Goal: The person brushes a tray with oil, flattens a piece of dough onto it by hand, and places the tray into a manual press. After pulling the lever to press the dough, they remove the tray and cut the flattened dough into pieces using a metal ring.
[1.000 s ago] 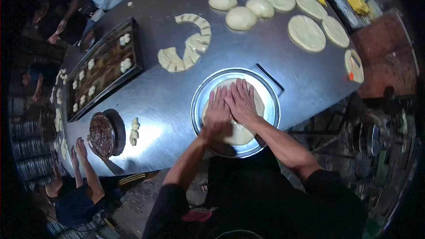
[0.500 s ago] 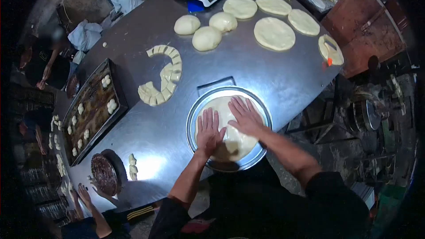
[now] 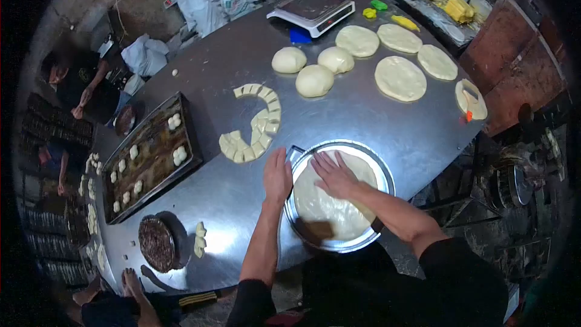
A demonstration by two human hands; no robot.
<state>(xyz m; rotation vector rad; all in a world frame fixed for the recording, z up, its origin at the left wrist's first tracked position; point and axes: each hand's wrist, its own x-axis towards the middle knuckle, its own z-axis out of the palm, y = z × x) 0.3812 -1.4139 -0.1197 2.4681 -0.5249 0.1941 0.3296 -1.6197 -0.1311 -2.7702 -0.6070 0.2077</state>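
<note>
A round metal pan (image 3: 391, 197) stands at the near edge of the steel table, and a flat sheet of pale dough (image 3: 321, 209) covers most of its bottom. My right hand (image 3: 334, 175) lies flat on the upper part of this dough, fingers spread. At the pan's left rim is my left hand (image 3: 278, 175), off the dough, its fingers stretched out and nothing in it. A dark handle (image 3: 295, 152) of the pan shows just beyond that hand. Farther off, a curved row of cut dough pieces (image 3: 266, 122) lies on the table.
Dough balls (image 3: 315, 80) and flattened dough rounds (image 3: 400, 79) lie at the back, near a scale (image 3: 315, 9). Leftward are a baking tray (image 3: 151, 157) with small dough clusters and a round dark-filled pan (image 3: 157, 243). Co-workers' hands (image 3: 85, 100) show at the far left.
My left hand has come off the dough and moved to the pan's left rim. My right hand stays on the dough. The whole view has shifted, so the table's things appear farther right and lower.
</note>
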